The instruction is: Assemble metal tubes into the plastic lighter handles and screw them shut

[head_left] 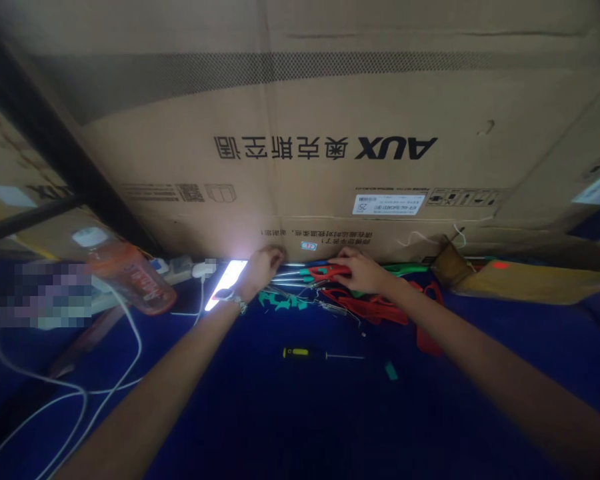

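At the foot of a big cardboard box, my right hand (363,272) has its thumb and fingers closed on a red-handled tool (331,271). It lies in a row with teal-handled tools (305,275), whose thin metal shafts point left. My left hand (261,268) is by the shaft ends, fingers curled; whatever they hold is hidden. Right beside its wrist lies a phone with a lit screen (225,285). Below the tools are small teal pieces (283,301) and a tangle of red pieces (370,308). A yellow-and-black screwdriver (305,353) rests nearer me on the blue surface.
The upright cardboard box (300,100) walls off the back. To the left stand a tilted bottle of orange drink (130,273), a white charger (203,269) and looping white cable (130,320). A yellow envelope-like packet (525,281) lies right; a small teal piece (391,371) is nearer.
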Available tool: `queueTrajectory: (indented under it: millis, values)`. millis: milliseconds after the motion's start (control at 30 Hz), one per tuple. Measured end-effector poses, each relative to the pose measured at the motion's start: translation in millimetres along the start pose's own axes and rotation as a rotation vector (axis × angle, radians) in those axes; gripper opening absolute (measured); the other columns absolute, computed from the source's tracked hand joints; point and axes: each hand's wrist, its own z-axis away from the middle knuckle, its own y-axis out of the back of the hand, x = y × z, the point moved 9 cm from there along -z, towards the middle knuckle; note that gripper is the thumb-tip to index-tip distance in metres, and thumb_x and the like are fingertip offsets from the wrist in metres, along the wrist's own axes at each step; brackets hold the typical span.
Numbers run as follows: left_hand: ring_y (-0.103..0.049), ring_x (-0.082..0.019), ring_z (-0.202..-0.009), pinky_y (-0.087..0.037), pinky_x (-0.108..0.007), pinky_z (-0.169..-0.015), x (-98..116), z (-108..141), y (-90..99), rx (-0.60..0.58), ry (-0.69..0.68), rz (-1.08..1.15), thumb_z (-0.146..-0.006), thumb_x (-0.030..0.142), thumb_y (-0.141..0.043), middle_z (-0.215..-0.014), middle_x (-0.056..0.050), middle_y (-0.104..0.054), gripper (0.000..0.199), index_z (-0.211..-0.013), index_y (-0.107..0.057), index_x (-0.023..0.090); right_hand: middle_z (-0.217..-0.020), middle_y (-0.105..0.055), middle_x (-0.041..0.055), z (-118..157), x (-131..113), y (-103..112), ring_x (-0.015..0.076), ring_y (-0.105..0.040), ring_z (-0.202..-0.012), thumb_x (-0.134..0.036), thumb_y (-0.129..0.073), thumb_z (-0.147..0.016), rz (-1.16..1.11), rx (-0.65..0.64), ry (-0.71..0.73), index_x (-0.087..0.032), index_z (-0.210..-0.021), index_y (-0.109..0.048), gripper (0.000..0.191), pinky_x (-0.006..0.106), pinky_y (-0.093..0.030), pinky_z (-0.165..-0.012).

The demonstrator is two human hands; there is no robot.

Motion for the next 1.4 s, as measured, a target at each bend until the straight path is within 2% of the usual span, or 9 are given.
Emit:
queueTrajectory:
  millis: [100,167,333,600,900,1100,1200,1300,1400]
  values:
    - [-0.069,-0.024,-0.098,-0.050,-0.035,-0.092,13,-7,-28.4,-0.257,-0.225,-0.393,-0.086,0.011,-0.053,-0.107,-0.010,-0.075,0.024,-0.092,-0.074,0.020,-0.124,-0.062,0.0147,-1,1,7,0.0293,-0.057,-0.123,-0.027,-0.063,-0.090,0.043,0.001,-0.043,-0.018,-0.135,-0.064,0.046,0.046,-0.042,-0.109]
    - [-0.070,-0.025,-0.095,-0.051,-0.035,-0.087,11,-11,-38.2,-0.329,-0.260,-0.511,-0.084,0.010,-0.056,-0.102,-0.010,-0.076,0.024,-0.095,-0.075,0.020,-0.125,-0.065,0.0134,-2,5,16,0.0267,-0.060,-0.121,-0.020,-0.054,-0.092,0.086,0.009,-0.112,-0.018,-0.132,-0.066,0.041,0.041,-0.043,-0.108]
    - [-0.072,-0.029,-0.091,-0.048,-0.037,-0.082,10,-21,-52.1,-0.392,-0.291,-0.638,-0.082,0.009,-0.061,-0.094,-0.014,-0.077,0.022,-0.094,-0.076,0.018,-0.117,-0.073,0.0153,-10,22,26,0.0320,-0.070,-0.107,-0.028,-0.055,-0.092,0.317,-0.146,-0.246,-0.020,-0.126,-0.070,0.038,0.041,-0.053,-0.089]
    - [-0.071,-0.029,-0.085,-0.045,-0.037,-0.071,18,-19,-56.3,-0.390,-0.327,-0.728,-0.085,0.011,-0.055,-0.096,-0.018,-0.073,0.021,-0.086,-0.076,0.014,-0.107,-0.077,0.0158,-34,19,17,0.0308,-0.072,-0.104,-0.026,-0.062,-0.088,0.435,-0.272,-0.111,-0.019,-0.104,-0.078,0.024,0.036,-0.052,-0.084]
    - [-0.070,-0.027,-0.088,-0.046,-0.035,-0.067,23,-8,-26.5,-0.222,-0.313,-0.783,-0.101,0.026,-0.043,-0.123,-0.013,-0.066,0.032,-0.115,-0.071,0.020,-0.107,-0.077,0.0179,-32,2,20,0.0338,-0.073,-0.101,-0.052,-0.057,-0.093,0.436,-0.138,-0.126,-0.019,-0.119,-0.071,0.045,0.039,-0.050,-0.084]
    - [-0.070,-0.027,-0.090,-0.047,-0.035,-0.068,26,-4,-12.2,-0.166,-0.287,-0.773,-0.101,0.025,-0.044,-0.124,-0.013,-0.066,0.031,-0.113,-0.072,0.022,-0.110,-0.077,0.0148,-46,-19,14,0.0318,-0.072,-0.101,-0.041,-0.051,-0.099,0.431,-0.123,-0.062,-0.020,-0.112,-0.073,0.033,0.036,-0.048,-0.079]
    - [-0.069,-0.028,-0.094,-0.049,-0.035,-0.070,32,-6,3.2,-0.096,-0.267,-0.752,-0.101,0.024,-0.043,-0.123,-0.012,-0.066,0.030,-0.112,-0.071,0.023,-0.115,-0.075,0.0126,-52,-28,24,0.0297,-0.071,-0.101,-0.039,-0.049,-0.101,0.398,-0.075,-0.021,-0.021,-0.112,-0.071,0.031,0.035,-0.046,-0.077]
    - [-0.068,-0.028,-0.099,-0.051,-0.035,-0.071,44,-3,30.5,0.081,-0.233,-0.655,-0.098,0.026,-0.049,-0.134,-0.012,-0.060,0.032,-0.127,-0.063,0.024,-0.109,-0.076,0.0098,-50,-38,46,0.0269,-0.070,-0.097,-0.041,-0.049,-0.101,0.338,0.013,-0.025,-0.021,-0.107,-0.071,0.030,0.032,-0.043,-0.074]
    - [-0.065,-0.026,-0.099,-0.054,-0.037,-0.075,57,23,65.1,0.422,-0.199,-0.405,-0.092,0.028,-0.058,-0.137,-0.014,-0.051,0.045,-0.136,-0.051,0.021,-0.090,-0.077,0.0050,-37,-53,67,0.0229,-0.069,-0.085,-0.045,-0.055,-0.098,0.222,0.098,-0.084,-0.022,-0.094,-0.071,0.028,0.029,-0.039,-0.067]
